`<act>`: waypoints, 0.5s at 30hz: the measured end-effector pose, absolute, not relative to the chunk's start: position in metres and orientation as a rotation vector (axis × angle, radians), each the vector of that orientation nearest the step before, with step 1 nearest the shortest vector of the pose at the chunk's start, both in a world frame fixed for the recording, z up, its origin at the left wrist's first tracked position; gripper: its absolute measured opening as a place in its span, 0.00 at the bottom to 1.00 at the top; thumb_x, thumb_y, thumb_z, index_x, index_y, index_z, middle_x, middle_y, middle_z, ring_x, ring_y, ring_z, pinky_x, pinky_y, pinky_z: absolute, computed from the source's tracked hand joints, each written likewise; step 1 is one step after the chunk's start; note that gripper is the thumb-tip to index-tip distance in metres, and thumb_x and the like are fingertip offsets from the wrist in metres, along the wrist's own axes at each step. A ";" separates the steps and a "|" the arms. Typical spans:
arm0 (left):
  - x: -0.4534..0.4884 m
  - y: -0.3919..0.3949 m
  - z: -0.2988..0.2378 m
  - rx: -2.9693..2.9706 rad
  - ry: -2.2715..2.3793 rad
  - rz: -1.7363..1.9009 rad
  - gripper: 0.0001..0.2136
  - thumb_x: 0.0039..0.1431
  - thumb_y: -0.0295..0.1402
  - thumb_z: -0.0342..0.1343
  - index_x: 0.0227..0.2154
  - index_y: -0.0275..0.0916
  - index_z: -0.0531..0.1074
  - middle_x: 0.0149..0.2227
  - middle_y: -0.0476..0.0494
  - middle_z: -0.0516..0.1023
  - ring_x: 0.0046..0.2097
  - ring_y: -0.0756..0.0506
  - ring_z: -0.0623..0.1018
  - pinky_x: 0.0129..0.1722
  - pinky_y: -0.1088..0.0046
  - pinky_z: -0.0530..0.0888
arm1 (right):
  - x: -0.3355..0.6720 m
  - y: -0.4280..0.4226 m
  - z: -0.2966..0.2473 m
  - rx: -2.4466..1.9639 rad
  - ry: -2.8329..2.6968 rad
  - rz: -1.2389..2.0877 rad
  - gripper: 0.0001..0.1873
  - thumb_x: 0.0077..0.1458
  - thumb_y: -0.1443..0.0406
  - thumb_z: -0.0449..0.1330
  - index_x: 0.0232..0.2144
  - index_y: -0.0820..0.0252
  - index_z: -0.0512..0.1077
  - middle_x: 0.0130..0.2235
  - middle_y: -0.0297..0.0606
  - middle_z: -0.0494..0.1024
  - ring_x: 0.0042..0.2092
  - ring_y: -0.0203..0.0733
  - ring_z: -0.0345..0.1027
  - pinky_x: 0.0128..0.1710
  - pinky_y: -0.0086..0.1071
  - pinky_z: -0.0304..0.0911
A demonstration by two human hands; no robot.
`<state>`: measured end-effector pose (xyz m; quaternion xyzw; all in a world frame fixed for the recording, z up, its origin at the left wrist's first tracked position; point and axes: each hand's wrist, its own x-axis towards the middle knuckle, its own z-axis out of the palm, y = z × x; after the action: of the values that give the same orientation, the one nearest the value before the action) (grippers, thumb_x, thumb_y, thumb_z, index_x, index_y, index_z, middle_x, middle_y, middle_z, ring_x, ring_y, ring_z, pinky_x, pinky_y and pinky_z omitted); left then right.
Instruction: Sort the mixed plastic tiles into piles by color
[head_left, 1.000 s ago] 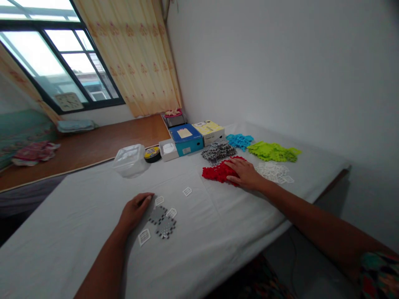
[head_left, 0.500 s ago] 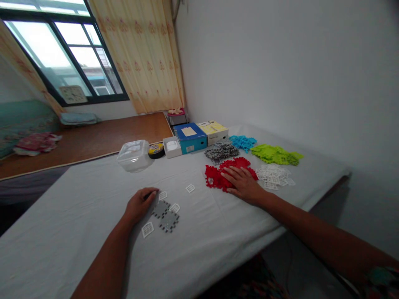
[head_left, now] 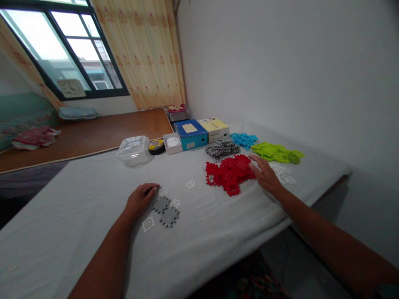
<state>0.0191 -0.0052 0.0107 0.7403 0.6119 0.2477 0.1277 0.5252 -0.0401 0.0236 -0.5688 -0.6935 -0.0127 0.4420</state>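
My right hand (head_left: 264, 173) hovers or rests at the right edge of a pile of red notched plastic pieces (head_left: 229, 172), fingers apart and nothing visible in them. It partly hides a pile of white lattice window pieces (head_left: 283, 172). My left hand (head_left: 141, 200) rests on the table with its fingers curled and thumb against them; what they hold, if anything, is hidden. Beside its fingertips lies a white window piece (head_left: 163, 191). Two grey notched plates (head_left: 169, 216) lie flat to the right, with another white window piece (head_left: 175, 204) by them.
Grey pieces (head_left: 222, 148), blue pieces (head_left: 243, 140) and lime-green pieces (head_left: 277, 153) lie in piles farther back. Along the far edge stand a clear plastic box (head_left: 134, 151), a roll of tape (head_left: 156, 147), a small white box (head_left: 172, 143), a blue box (head_left: 191, 135) and a yellow box (head_left: 214, 128).
My right hand has moved right, off the top of the red pile to its edge. The red pieces have shifted slightly, one now nearer the front. My left hand stays nearly in place.
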 end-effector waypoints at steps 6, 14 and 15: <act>0.023 -0.006 0.011 2.144 1.771 0.730 0.21 0.55 0.48 0.47 0.41 0.43 0.80 0.44 0.44 0.82 0.48 0.39 0.77 0.51 0.63 0.70 | 0.473 -0.057 0.042 -1.300 -1.773 0.095 0.23 0.63 0.55 0.49 0.57 0.54 0.65 0.56 0.45 0.71 0.58 0.48 0.63 0.59 0.49 0.58; 0.028 -0.011 0.010 2.186 1.706 0.758 0.20 0.58 0.42 0.47 0.42 0.40 0.80 0.43 0.41 0.82 0.46 0.40 0.77 0.49 0.63 0.70 | 0.355 -0.051 0.036 -0.789 -2.508 0.313 0.19 0.62 0.64 0.53 0.55 0.59 0.67 0.55 0.46 0.72 0.57 0.46 0.64 0.58 0.46 0.60; 0.029 -0.011 0.010 2.187 1.703 0.764 0.19 0.59 0.42 0.47 0.42 0.40 0.80 0.43 0.41 0.82 0.46 0.40 0.77 0.48 0.63 0.70 | 0.345 -0.044 0.033 -0.801 -2.544 0.294 0.18 0.62 0.65 0.53 0.54 0.60 0.67 0.55 0.47 0.72 0.57 0.46 0.64 0.58 0.45 0.60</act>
<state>0.0285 -0.0107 0.0102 0.7539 0.5871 0.2633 0.1326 0.3448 -0.0439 0.0326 -0.2906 -0.9233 0.1068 0.2272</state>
